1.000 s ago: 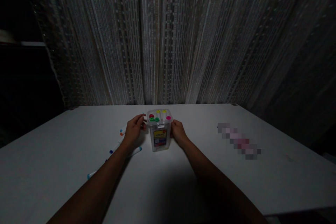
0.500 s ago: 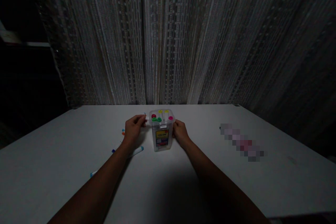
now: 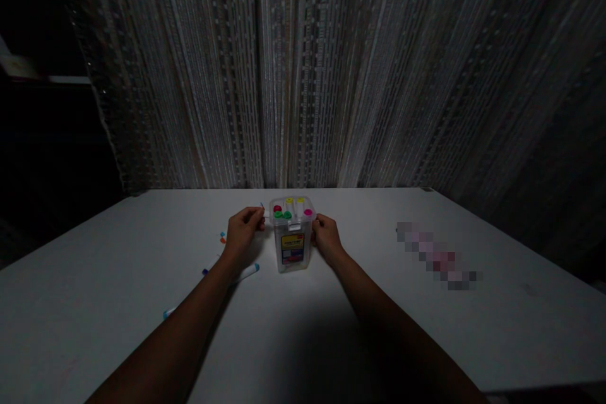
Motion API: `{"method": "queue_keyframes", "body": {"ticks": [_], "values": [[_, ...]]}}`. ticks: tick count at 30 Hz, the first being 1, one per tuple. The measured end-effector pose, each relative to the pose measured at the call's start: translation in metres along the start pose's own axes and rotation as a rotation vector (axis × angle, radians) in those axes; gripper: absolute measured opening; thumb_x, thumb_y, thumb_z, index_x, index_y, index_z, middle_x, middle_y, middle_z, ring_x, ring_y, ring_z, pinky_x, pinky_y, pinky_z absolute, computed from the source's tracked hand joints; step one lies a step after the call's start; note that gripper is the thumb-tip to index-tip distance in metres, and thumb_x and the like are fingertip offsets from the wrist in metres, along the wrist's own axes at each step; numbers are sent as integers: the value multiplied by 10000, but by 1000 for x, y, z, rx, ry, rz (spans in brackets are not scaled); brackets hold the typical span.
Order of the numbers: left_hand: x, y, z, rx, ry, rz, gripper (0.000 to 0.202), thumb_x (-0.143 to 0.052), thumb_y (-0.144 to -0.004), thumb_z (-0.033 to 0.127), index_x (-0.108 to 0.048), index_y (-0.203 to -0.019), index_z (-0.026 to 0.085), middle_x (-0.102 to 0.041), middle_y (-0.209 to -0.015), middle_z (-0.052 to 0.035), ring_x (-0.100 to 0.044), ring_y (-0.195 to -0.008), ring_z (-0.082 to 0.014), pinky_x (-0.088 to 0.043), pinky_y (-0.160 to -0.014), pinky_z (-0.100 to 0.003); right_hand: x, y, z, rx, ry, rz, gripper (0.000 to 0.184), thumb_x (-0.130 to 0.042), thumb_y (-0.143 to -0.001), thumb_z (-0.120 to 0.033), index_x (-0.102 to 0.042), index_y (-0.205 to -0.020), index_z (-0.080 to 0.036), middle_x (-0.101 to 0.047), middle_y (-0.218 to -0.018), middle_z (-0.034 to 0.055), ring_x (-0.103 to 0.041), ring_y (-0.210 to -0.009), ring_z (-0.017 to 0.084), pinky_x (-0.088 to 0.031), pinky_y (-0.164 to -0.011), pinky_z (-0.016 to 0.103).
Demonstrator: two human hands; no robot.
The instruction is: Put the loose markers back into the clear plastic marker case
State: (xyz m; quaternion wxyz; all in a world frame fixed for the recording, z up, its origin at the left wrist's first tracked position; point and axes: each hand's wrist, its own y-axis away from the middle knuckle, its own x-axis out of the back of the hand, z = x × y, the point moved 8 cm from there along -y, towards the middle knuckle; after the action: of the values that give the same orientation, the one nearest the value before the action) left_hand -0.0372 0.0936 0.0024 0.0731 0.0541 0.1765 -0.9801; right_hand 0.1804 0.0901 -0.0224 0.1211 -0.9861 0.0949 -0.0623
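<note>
A clear plastic marker box (image 3: 292, 246) stands upright on the white table (image 3: 303, 328). It has a yellow label on its front, and red, green, yellow and pink caps show at its top. My left hand (image 3: 242, 233) is curled just left of the box's rim, and a thin white marker with a blue tip pokes out of its fingers. My right hand (image 3: 324, 237) is curled against the box's right side and grips it.
Loose markers lie to the left under my left forearm: an orange-tipped one (image 3: 222, 238), a dark blue one (image 3: 207, 269) and light blue ones (image 3: 248, 272). A pixelated patch (image 3: 440, 255) lies on the right. A striped curtain (image 3: 331, 76) hangs behind the table.
Both hands stay at the sides of the box. My right hand has crept slightly higher along it, and the view has shifted a little.
</note>
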Motion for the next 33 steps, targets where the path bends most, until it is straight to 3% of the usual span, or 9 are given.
{"method": "queue_keyframes", "body": {"ticks": [8, 16, 24, 33], "values": [[-9, 1, -6, 49, 14, -78, 374, -708, -575, 464, -635, -697, 118, -571, -549, 10, -497, -478, -90, -397, -500, -225, 0, -1, 0, -14, -11, 13, 156, -444, -670, -300, -535, -654, -175, -408, -432, -62, -412, -381, 94, -305, -376, 201], [-5, 1, 0, -12, -6, -49, 414, -674, -608, 483, -641, -818, 128, -619, -662, -21, -561, -602, -138, -420, -536, -238, -7, 3, 5, -83, -76, -33, 184, -504, -694, -346, -545, -665, -169, -435, -390, -57, -405, -336, 100, -292, -346, 207], [-3, 1, 1, 18, 5, -20, 448, -695, -574, 479, -645, -837, 119, -632, -666, -28, -577, -603, -149, -439, -539, -252, -7, 1, 9, -73, -46, -49, 244, -518, -701, -401, -550, -665, -162, -428, -355, -57, -385, -308, 93, -275, -331, 203], [-20, 5, -11, 101, -14, -183, 315, -712, -529, 308, -598, -768, 137, -560, -499, 37, -543, -499, -132, -430, -511, -246, -10, 0, 13, -52, -21, -80, 261, -558, -647, -381, -595, -740, -140, -463, -404, -57, -399, -348, 93, -293, -373, 210]]}}
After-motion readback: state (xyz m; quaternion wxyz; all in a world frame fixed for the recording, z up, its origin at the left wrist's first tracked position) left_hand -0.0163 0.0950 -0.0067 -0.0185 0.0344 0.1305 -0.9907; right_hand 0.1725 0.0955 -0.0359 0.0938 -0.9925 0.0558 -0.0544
